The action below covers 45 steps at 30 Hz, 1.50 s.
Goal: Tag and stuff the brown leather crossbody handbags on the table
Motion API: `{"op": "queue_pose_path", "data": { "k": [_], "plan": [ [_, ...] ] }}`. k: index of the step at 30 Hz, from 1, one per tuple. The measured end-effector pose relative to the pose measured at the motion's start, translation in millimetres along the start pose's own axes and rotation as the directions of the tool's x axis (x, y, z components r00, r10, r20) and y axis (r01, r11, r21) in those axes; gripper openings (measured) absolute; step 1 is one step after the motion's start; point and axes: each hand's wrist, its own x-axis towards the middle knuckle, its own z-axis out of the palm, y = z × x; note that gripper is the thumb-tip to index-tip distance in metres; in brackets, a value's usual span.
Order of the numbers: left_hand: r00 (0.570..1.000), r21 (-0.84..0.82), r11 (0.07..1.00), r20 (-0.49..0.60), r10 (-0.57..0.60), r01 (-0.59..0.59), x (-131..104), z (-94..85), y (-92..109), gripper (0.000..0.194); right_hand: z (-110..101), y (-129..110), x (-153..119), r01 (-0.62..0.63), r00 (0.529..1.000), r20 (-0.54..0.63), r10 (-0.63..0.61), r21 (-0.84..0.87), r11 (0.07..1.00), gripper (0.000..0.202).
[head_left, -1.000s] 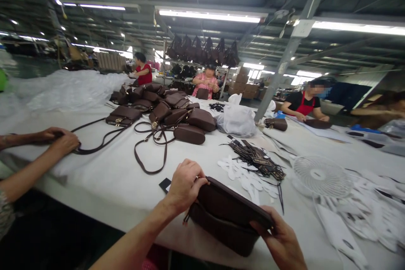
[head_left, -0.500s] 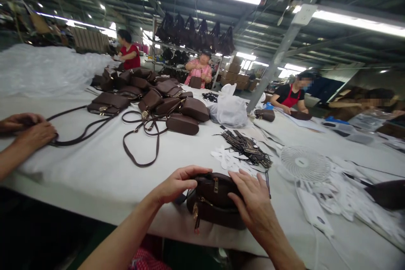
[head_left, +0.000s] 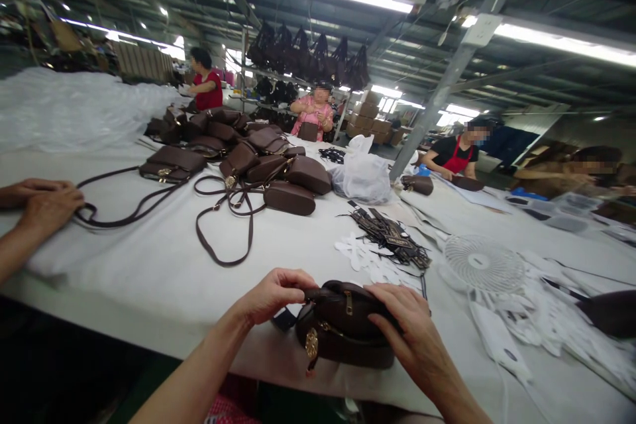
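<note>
A small dark brown handbag (head_left: 342, 338) lies at the near edge of the white-covered table, its zip side toward me. A gold zip pull (head_left: 349, 303) hangs on its upper part, and a round gold charm (head_left: 311, 343) dangles at its front left. My left hand (head_left: 281, 295) pinches the bag's upper left corner, by the strap end, between thumb and fingers. My right hand (head_left: 405, 318) is wrapped over the bag's right end, thumb on the front and fingers behind. A dark tag (head_left: 285, 319) sticks out below my left hand.
Brown handbags (head_left: 258, 165) are heaped beyond, with straps trailing. Black hang tags (head_left: 392, 235) and white cut pieces (head_left: 365, 255) lie ahead. A white fan (head_left: 484, 265) stands right. Another person's hands (head_left: 52, 202) hold a strap at left; several people work farther back.
My left hand has shifted from the bag's top edge to a pinch at its upper left corner. My right hand stays on the right end. The view has tilted slightly.
</note>
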Motion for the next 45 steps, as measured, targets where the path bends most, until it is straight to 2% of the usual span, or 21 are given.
{"op": "queue_pose_path", "data": {
  "k": [2, 5, 9, 12, 14, 18, 22, 26, 29, 33, 36, 39, 41, 43, 45],
  "plan": [
    [1.000, -0.035, 0.999, -0.023, 0.017, -0.017, 2.6, 2.8, -7.0, 0.018, -2.4, -1.9, 1.9, -0.007, 1.000, 0.014, 0.006, 0.023, 1.000, 0.029],
    [0.999, -0.117, 0.993, -0.017, 0.032, -0.034, 9.0, 9.5, -15.4, 0.013, -9.0, -9.0, 6.7, -0.036, 0.995, 0.100, 0.030, 0.060, 0.998, 0.026],
    [0.989, -0.155, 0.984, 0.102, 0.107, -0.091, 14.8, 18.1, -13.8, 0.020, -12.9, -17.3, 12.2, -0.089, 0.988, 0.133, 0.072, 0.121, 0.989, 0.020],
    [0.974, -0.199, 0.978, 0.201, 0.103, -0.062, 11.9, 24.3, -10.3, 0.026, -11.0, -19.2, 12.3, -0.135, 0.986, 0.120, 0.115, 0.174, 0.975, 0.020],
    [0.968, -0.235, 0.971, 0.229, 0.102, -0.047, 7.2, 29.9, -10.4, 0.029, -10.7, -21.5, 12.3, -0.164, 0.982, 0.121, 0.142, 0.198, 0.966, 0.019],
    [0.969, -0.263, 0.963, 0.214, 0.121, -0.062, -1.7, 42.4, -15.8, 0.034, -15.2, -31.6, 17.0, -0.194, 0.971, 0.186, 0.149, 0.259, 0.946, 0.022],
    [0.973, -0.248, 0.962, 0.166, 0.162, -0.118, -7.0, 50.4, -21.2, 0.030, -18.9, -40.1, 22.9, -0.237, 0.956, 0.243, 0.163, 0.317, 0.918, 0.013],
    [0.986, -0.182, 0.976, 0.094, 0.138, -0.119, -9.2, 58.8, -19.5, 0.019, -17.1, -42.1, 23.1, -0.263, 0.954, 0.234, 0.188, 0.348, 0.900, 0.012],
    [0.989, -0.140, 0.981, 0.031, 0.143, -0.137, -8.2, 64.4, -15.0, 0.021, -15.5, -42.4, 23.4, -0.281, 0.954, 0.212, 0.213, 0.380, 0.881, 0.011],
    [0.981, 0.012, 0.982, 0.053, 0.185, -0.186, -8.3, 61.6, -13.5, 0.010, -17.2, -43.5, 28.7, -0.354, 0.932, 0.234, 0.276, 0.431, 0.830, 0.011],
    [0.960, 0.147, 0.948, 0.054, 0.276, -0.281, -10.8, 53.8, -18.4, 0.008, -20.7, -45.0, 35.0, -0.416, 0.907, 0.270, 0.323, 0.457, 0.786, 0.007],
    [0.908, 0.333, 0.850, 0.055, 0.415, -0.408, -13.1, 47.3, -22.1, 0.016, -23.8, -44.9, 40.6, -0.439, 0.893, 0.320, 0.315, 0.472, 0.764, 0.006],
    [0.866, 0.465, 0.741, 0.131, 0.483, -0.484, -13.8, 44.6, -20.5, 0.022, -25.2, -43.1, 43.5, -0.435, 0.892, 0.351, 0.286, 0.490, 0.756, 0.004],
    [0.845, 0.555, 0.647, 0.239, 0.478, -0.523, -13.8, 43.0, -15.7, 0.027, -26.9, -40.9, 46.2, -0.419, 0.894, 0.376, 0.245, 0.502, 0.757, 0.004],
    [0.849, 0.606, 0.599, 0.312, 0.426, -0.523, -13.3, 42.2, -10.2, 0.029, -29.8, -40.5, 49.8, -0.398, 0.891, 0.406, 0.200, 0.490, 0.776, 0.006]
  ]
}}
